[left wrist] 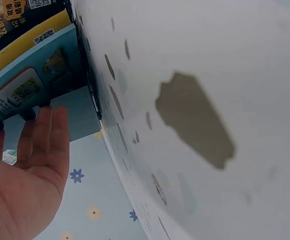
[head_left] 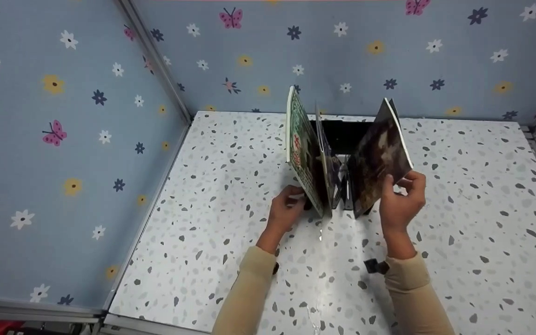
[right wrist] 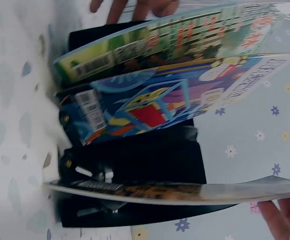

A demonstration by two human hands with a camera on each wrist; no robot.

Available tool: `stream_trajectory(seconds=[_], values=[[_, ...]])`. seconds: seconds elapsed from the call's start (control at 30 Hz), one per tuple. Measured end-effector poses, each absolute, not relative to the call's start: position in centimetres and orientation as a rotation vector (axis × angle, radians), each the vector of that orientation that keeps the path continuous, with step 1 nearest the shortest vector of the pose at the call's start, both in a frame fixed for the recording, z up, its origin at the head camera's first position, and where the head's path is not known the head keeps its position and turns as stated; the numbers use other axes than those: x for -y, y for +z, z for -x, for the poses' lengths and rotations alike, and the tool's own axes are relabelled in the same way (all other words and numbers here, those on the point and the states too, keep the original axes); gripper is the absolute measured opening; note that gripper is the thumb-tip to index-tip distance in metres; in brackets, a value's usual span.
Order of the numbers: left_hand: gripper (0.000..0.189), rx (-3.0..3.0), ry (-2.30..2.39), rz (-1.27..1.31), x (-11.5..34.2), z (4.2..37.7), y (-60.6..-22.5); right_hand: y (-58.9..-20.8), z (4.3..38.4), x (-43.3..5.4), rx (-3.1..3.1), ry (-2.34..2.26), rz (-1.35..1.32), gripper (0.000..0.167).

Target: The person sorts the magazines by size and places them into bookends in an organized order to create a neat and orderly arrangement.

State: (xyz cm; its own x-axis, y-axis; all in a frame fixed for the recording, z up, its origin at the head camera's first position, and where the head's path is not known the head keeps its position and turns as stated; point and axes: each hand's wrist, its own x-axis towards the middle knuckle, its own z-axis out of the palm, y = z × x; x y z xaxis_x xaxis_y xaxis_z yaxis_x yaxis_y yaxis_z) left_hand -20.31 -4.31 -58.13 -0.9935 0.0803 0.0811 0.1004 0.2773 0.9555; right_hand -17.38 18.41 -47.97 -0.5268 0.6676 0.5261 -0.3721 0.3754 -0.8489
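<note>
A black book stand point(head_left: 347, 135) holds several thin books upright near the back of the table. My right hand point(head_left: 400, 204) pinches the near edge of a dark-covered book point(head_left: 379, 153) between thumb and fingers, at the stand's right side. That book's lower edge is inside the stand in the right wrist view. At the left side, my left hand point(head_left: 284, 214) has its fingertips against the stand's outer side, beside a green-covered book point(head_left: 303, 153). A blue, colourful book point(right wrist: 145, 105) leans next to the green one.
The speckled white table point(head_left: 212, 195) spreads around the stand. A blue flowered panel point(head_left: 268, 56) rises behind it, and another side panel point(head_left: 63, 153) stands at the left. Between the blue book and the dark one, the stand's black base and metal parts point(right wrist: 99, 172) show.
</note>
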Motion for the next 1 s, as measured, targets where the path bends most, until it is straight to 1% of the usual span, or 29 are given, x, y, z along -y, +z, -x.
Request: stream_trajectory(seconds=[0.1, 0.33, 0.57, 0.8, 1.0], values=[[0.02, 2.482, -1.875, 0.179, 4.3, 20.3, -58.3, -47.2, 17.4, -18.4, 1.658, 1.359, 0.253, 0.014], [0.019, 2.489, -1.874, 0.175, 4.3, 20.2, -58.4, -49.0, 19.3, -19.7, 1.61, 1.324, 0.208, 0.018], [0.019, 2.49, -1.861, 0.171, 4.4, 20.3, -58.4, -49.5, 20.2, -19.9, 1.579, 1.284, 0.122, 0.021], [0.02, 2.486, -1.855, 0.202, 4.6, 20.3, -58.5, -50.0, 20.6, -19.8, 1.64, 1.177, 0.082, 0.018], [0.021, 2.466, -1.862, 0.216, 4.7, 20.4, -58.5, -50.2, 20.6, -19.7, 1.675, 1.07, 0.134, 0.016]])
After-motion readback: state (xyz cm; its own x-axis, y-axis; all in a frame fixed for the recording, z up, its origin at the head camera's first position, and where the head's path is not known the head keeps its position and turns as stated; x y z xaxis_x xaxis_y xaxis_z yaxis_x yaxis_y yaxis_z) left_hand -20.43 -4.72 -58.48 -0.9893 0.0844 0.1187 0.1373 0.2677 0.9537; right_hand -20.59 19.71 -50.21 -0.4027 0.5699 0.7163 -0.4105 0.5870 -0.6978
